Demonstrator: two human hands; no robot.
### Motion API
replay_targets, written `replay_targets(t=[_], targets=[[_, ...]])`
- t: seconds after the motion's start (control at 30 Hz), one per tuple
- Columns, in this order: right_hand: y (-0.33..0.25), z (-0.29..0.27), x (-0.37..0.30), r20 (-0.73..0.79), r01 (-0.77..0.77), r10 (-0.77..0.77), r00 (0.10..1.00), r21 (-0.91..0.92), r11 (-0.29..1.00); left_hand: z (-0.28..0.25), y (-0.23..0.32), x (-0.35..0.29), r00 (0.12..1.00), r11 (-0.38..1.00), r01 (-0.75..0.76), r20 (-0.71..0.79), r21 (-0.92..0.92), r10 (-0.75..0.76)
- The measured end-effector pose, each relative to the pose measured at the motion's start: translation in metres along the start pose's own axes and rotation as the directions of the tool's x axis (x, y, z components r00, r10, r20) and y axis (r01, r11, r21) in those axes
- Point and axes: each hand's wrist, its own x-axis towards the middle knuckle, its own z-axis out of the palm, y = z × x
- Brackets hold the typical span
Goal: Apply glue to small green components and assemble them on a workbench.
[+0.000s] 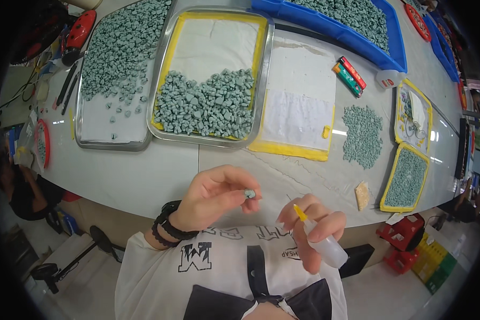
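My left hand (210, 194) is raised in front of my chest, thumb and fingers pinching a small grey-green stone (249, 193). To its right, my right hand (312, 226) grips a small translucent squeeze bottle (330, 250) with a yellow nozzle (300, 212) that points up and to the left. Bottle and stone are apart. Beyond my hands lies a metal tray (218, 45) with a white lining and yellow border, its near half covered with grey-green stones (205, 106). Another tray (98, 125) on the left holds many more such stones.
A blue bin (357, 45) of stones stands at the back. Right of the metal tray lie a yellow-edged white board (298, 74), red and green packs (350, 77), a patch of smaller stones (362, 136), a tan piece (362, 196) and a yellow-rimmed tray (400, 208). People sit at both sides.
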Motion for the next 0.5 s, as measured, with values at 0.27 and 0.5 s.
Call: replay_targets(t=[0.27,0.5], targets=[[-0.005,0.003,0.018,0.063,0.081,-0.060,0.996,-0.420,0.904,0.001,-0.007,-0.001,0.999,0.985,-0.019,-0.034,0.170,0.025],[-0.006,0.005,0.018,0.046,0.003,0.015,0.999,-0.385,0.923,0.002,-0.011,-0.002,0.992,0.948,-0.127,0.022,0.293,0.126]])
